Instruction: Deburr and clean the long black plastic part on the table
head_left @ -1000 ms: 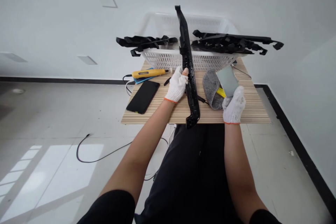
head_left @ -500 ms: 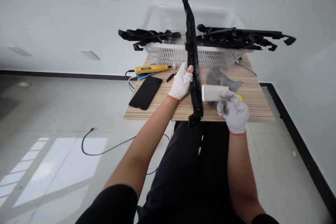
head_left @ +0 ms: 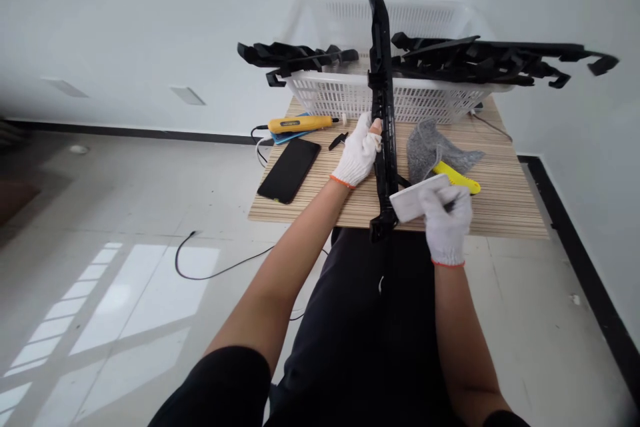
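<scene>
My left hand (head_left: 357,152), in a white knit glove with an orange cuff, is closed around a long black plastic trim part (head_left: 385,140). The bare thumb tip presses on its side. That part runs from near my lap up past the basket. My right hand (head_left: 447,221), gloved too, grips a flat whitish rectangular block (head_left: 414,198) between thumb and fingers. The block's far edge is at the lower end of the trim part; whether it touches I cannot tell. Just beyond my right hand lie a yellow-handled tool (head_left: 457,177) and a grey cloth (head_left: 425,147).
A white plastic basket (head_left: 330,92) stands at the table's back, with more black plastic parts (head_left: 460,61) across its rim. On the wood-striped table (head_left: 505,207) are a black phone (head_left: 290,170), a yellow corded tool (head_left: 300,123) and a small black piece (head_left: 339,141). A cable (head_left: 220,273) trails on the floor.
My right hand has brought the whitish block leftward and down to the lower end of the trim part, tilting it. The yellow handle now shows more. My left hand keeps its hold.
</scene>
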`<control>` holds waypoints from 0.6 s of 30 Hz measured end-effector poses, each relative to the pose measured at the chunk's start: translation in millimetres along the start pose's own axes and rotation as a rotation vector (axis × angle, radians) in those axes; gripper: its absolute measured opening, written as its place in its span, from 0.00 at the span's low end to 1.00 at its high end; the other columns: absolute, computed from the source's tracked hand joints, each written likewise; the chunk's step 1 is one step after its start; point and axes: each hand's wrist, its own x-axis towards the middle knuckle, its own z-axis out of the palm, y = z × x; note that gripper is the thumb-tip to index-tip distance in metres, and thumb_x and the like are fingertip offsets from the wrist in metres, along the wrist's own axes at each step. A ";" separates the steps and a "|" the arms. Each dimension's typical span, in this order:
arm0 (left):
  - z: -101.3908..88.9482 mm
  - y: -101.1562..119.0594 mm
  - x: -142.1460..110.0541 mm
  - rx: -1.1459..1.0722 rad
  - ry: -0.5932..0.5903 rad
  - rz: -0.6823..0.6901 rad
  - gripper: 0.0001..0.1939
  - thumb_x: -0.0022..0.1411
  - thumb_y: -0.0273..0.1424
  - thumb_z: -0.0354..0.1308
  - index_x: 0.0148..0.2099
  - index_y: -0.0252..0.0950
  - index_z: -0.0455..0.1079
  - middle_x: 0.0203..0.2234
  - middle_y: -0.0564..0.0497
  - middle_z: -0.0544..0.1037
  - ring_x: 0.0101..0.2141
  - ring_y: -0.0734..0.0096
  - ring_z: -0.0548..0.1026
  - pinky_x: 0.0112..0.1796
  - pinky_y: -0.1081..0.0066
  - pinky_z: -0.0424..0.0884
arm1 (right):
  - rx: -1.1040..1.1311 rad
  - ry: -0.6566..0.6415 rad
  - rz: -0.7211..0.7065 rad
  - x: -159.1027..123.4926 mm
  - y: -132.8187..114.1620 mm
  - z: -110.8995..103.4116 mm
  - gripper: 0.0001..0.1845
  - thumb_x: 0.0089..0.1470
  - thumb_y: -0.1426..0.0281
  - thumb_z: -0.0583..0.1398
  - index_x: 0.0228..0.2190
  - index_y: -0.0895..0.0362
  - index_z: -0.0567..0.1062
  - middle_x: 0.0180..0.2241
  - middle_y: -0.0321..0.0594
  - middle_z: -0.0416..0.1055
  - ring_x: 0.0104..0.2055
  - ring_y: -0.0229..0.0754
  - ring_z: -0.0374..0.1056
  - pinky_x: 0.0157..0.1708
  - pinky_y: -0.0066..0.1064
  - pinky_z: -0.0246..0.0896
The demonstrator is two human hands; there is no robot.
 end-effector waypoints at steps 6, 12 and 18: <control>-2.2 -1.3 -1.1 0.021 -0.026 0.045 0.23 0.68 0.56 0.53 0.37 0.41 0.64 0.25 0.55 0.62 0.24 0.74 0.63 0.27 0.71 0.63 | -0.051 -0.376 -0.022 6.4 -4.6 -2.2 0.21 0.48 0.58 0.71 0.23 0.52 0.64 0.24 0.31 0.64 0.28 0.37 0.59 0.31 0.32 0.60; -4.3 -1.9 -0.1 0.029 -0.036 0.035 0.21 0.70 0.52 0.53 0.35 0.41 0.62 0.23 0.56 0.62 0.23 0.75 0.63 0.27 0.71 0.63 | -0.014 -0.381 -0.009 6.2 -2.3 -3.4 0.21 0.48 0.58 0.71 0.24 0.52 0.65 0.25 0.31 0.65 0.28 0.37 0.60 0.32 0.32 0.60; -3.3 2.5 0.1 -0.007 -0.014 0.041 0.24 0.68 0.56 0.53 0.34 0.41 0.60 0.23 0.56 0.61 0.22 0.76 0.59 0.26 0.71 0.61 | -0.057 -0.124 0.011 4.2 5.9 -15.3 0.20 0.51 0.59 0.69 0.25 0.52 0.64 0.25 0.30 0.64 0.28 0.38 0.59 0.33 0.33 0.60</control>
